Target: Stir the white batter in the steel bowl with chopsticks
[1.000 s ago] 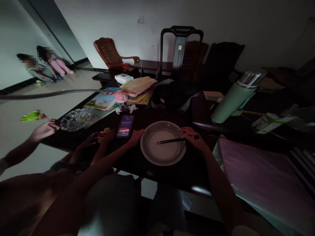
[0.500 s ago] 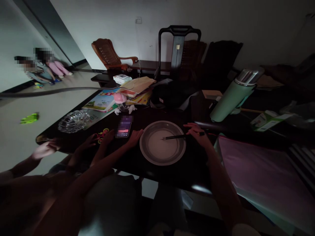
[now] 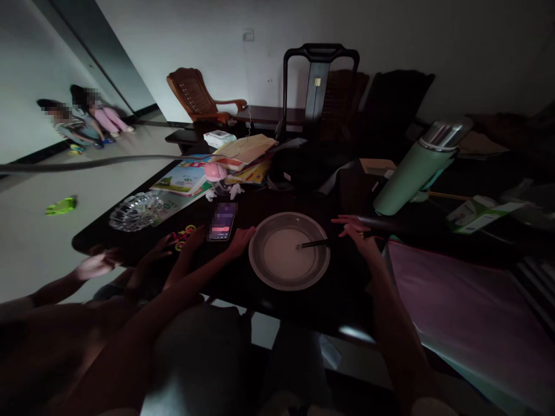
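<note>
A round shallow metal basin with pale contents stands on the dark table. My left hand is at its left rim, fingers closed against the edge; the fingertips are dim. On the right side, my right hand grips a pair of dark chopsticks. Their tips reach over the middle of the basin, and some of its fingers stretch out above them. A lit phone lies just left of the basin, near my left hand.
Other people's hands are at the table's left, near a colourful toy. A glass ashtray, books and a pink-topped figure lie behind. Right: a green thermos and a pink folder. Two people sit on the floor.
The whole view has shifted slightly, so things sit a little further right. The chopstick tips have moved slightly right in the basin. My left hand stays at the rim.
</note>
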### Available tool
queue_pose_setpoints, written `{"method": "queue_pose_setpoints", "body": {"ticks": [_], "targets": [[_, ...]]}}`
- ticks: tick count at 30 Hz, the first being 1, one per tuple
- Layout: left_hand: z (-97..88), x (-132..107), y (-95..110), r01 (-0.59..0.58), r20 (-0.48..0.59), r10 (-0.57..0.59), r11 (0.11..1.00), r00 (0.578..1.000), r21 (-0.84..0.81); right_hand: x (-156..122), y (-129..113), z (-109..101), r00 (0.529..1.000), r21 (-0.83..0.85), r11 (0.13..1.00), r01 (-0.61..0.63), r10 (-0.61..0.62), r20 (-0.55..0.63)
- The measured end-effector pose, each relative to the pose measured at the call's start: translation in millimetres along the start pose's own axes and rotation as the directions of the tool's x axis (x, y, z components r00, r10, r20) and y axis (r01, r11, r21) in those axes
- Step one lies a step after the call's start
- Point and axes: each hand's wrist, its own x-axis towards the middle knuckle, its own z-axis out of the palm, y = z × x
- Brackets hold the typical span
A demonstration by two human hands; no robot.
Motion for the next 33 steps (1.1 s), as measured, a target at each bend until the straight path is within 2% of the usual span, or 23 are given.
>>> {"method": "queue_pose_setpoints", "body": {"ticks": [2,6,8,12,14,18,21,25,27,30,33], "targets": [[0.2,0.0,-1.0,0.005,-0.008,-0.005,1.0,1.0,-0.004,-1.1,-2.2,1.2,0.998,0.033,0.999,-0.014,0.012,0.062],[0.4,0.4,-4.0,-0.034,0.0,0.034,0.999,0.999,-0.003,-2.3,-4.2,19.1,0.977,0.045,0.999,0.005,-0.014,0.211],[0.8,0.9,-5.8,-0.035,-0.001,0.035,0.999,0.999,-0.022,-1.5,-2.7,20.2,0.985,0.013,1.0,0.021,-0.023,0.174],[1.9,1.7,-7.7,-0.005,-0.009,0.005,0.998,1.0,-0.056,0.2,-0.9,4.2,1.0,-0.012,1.0,-0.001,0.001,0.022],[1.6,1.3,-6.4,-0.005,-0.006,0.005,0.999,1.0,-0.039,-0.2,-2.4,2.5,0.998,0.022,1.0,-0.013,0.012,0.06],[-0.5,-0.9,-0.7,-0.028,-0.005,0.028,1.0,1.0,0.008,-1.8,-5.3,18.4,0.979,0.046,0.999,-0.019,0.01,0.204],[-1.5,-2.1,2.6,-0.016,-0.01,0.016,1.0,1.0,0.019,-1.4,-3.9,19.4,0.986,0.015,1.0,0.003,-0.006,0.166],[-0.6,-1.7,1.5,0.017,-0.003,-0.017,0.999,1.0,-0.028,-0.8,-2.2,3.4,0.999,0.011,1.0,-0.013,0.013,0.036],[0.0,-0.7,-0.7,0.022,0.009,-0.021,0.999,1.0,-0.037,-1.2,-3.0,4.1,0.997,0.035,0.999,-0.016,0.013,0.081],[0.1,0.8,-3.4,-0.002,0.007,0.002,1.0,1.0,-0.002,-1.5,-4.3,17.6,0.98,0.05,0.999,-0.012,0.002,0.201],[-0.5,1.5,-3.7,-0.029,0.002,0.029,0.999,1.0,0.026,-0.6,-2.9,22.5,0.982,0.026,1.0,0.006,-0.01,0.189]]}}
